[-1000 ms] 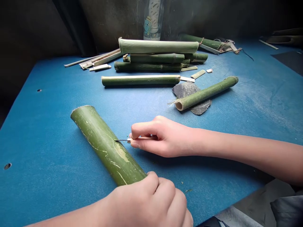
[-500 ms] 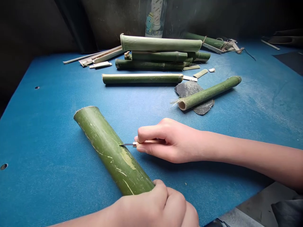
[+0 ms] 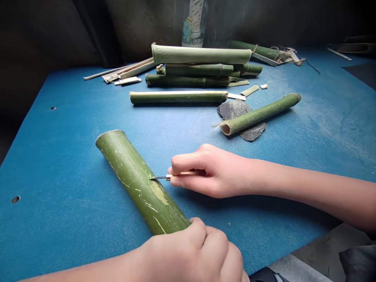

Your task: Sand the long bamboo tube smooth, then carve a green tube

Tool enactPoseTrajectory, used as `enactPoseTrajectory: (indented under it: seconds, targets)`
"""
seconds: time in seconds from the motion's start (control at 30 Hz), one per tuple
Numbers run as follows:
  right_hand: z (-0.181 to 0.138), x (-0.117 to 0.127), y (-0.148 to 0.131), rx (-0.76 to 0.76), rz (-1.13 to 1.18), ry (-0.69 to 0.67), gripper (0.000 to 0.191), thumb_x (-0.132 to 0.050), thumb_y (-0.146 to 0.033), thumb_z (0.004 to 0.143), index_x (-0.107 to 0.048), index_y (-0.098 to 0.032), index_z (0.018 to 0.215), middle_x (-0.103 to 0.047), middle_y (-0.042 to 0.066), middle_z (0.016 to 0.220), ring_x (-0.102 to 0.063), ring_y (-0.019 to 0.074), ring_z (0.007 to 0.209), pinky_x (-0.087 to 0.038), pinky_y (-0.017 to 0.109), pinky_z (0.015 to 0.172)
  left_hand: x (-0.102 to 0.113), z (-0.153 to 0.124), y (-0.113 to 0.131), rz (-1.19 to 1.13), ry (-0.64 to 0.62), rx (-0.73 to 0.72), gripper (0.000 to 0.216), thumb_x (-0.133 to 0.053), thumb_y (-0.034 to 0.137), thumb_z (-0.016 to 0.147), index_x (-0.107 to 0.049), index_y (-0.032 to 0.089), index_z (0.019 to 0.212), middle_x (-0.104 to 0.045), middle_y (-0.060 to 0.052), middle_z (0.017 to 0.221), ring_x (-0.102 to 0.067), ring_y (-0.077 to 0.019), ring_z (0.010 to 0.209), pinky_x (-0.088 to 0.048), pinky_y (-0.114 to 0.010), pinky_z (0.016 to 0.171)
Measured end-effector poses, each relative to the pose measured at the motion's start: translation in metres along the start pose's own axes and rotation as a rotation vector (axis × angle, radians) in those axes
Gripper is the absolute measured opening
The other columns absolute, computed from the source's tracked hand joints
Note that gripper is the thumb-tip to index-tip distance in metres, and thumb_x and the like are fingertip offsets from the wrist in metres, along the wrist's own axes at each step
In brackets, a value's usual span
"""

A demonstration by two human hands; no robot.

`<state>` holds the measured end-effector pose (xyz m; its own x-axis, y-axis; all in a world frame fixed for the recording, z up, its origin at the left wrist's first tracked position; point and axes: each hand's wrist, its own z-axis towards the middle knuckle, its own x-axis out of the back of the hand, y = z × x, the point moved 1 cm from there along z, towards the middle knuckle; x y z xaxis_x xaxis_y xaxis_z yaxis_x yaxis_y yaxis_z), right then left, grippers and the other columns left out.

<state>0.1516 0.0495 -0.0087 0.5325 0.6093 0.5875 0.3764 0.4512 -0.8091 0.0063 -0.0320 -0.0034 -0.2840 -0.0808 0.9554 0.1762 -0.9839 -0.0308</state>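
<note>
A thick green bamboo tube [image 3: 138,184] lies slanted across the blue table, its far end pointing up and left. My left hand [image 3: 202,250] is wrapped round its near end, which the fingers hide. In my right hand [image 3: 202,172] is a small carving knife [image 3: 160,178] with a pale handle and a metal collar. Its thin blade touches the tube's right side, at the top of a pale scraped patch. Several light scratches mark the green skin around that patch.
Behind stands a pile of bamboo pieces [image 3: 199,55], with a split length [image 3: 179,98] before it. To the right, a thinner tube [image 3: 264,113] rests on dark sandpaper [image 3: 233,109]. Bamboo strips [image 3: 129,72] lie at back left; a clear bottle [image 3: 193,27] stands behind.
The whole view has shifted slightly, with the table's near things a little higher. Both hands keep their holds, and the blade stays on the tube near the scraped patch.
</note>
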Motion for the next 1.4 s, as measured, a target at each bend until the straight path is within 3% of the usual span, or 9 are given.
enactPoseTrajectory:
  seconds: [0.17,0.4,0.9,1.2,1.4]
  targets:
    - [0.013,-0.002,0.002,-0.004,-0.055,0.088,0.020,-0.046,-0.029,0.094,-0.040,-0.022,0.076,-0.039,-0.005,0.064,-0.024,0.0098,0.057,-0.022,0.025,0.058,0.004,0.002,-0.004,-0.023,-0.044,-0.031,0.024,-0.049,0.025,0.093,-0.051,0.022,0.070,-0.052,0.004,0.062,-0.046,-0.0139,0.055,-0.041,-0.029,0.049]
    - [-0.004,0.006,0.003,0.039,0.006,-0.055,0.026,-0.047,-0.030,0.094,-0.038,-0.021,0.072,-0.032,-0.007,0.061,-0.021,0.0095,0.058,-0.021,0.024,0.057,0.000,-0.005,0.001,-0.021,-0.004,-0.025,0.025,-0.046,0.027,0.095,-0.049,0.022,0.071,-0.051,0.005,0.063,-0.046,-0.0140,0.054,-0.041,-0.029,0.048]
    - [0.016,-0.005,0.002,-0.055,-0.017,0.129,0.018,-0.046,-0.033,0.094,-0.046,-0.022,0.080,-0.041,-0.006,0.061,-0.028,0.0099,0.055,-0.019,0.026,0.058,0.003,0.001,-0.001,-0.007,-0.047,-0.024,0.021,-0.051,0.024,0.092,-0.050,0.022,0.070,-0.054,0.004,0.063,-0.048,-0.0143,0.055,-0.041,-0.030,0.050]
    - [0.002,0.014,0.008,0.029,0.102,-0.131,0.021,-0.051,-0.035,0.094,-0.054,-0.019,0.081,-0.040,-0.008,0.060,-0.031,0.0083,0.057,-0.022,0.024,0.057,0.004,-0.001,0.000,0.003,-0.044,-0.022,0.019,-0.051,0.025,0.092,-0.051,0.022,0.074,-0.054,0.004,0.065,-0.050,-0.0138,0.056,-0.044,-0.030,0.054]
    - [0.012,0.004,0.007,0.021,0.041,0.000,0.023,-0.049,-0.033,0.094,-0.046,-0.020,0.075,-0.037,-0.007,0.060,-0.025,0.0088,0.057,-0.020,0.024,0.057,0.003,-0.002,0.001,0.003,-0.045,-0.011,0.019,-0.047,0.022,0.092,-0.052,0.022,0.074,-0.055,0.004,0.067,-0.051,-0.0148,0.059,-0.048,-0.030,0.056]
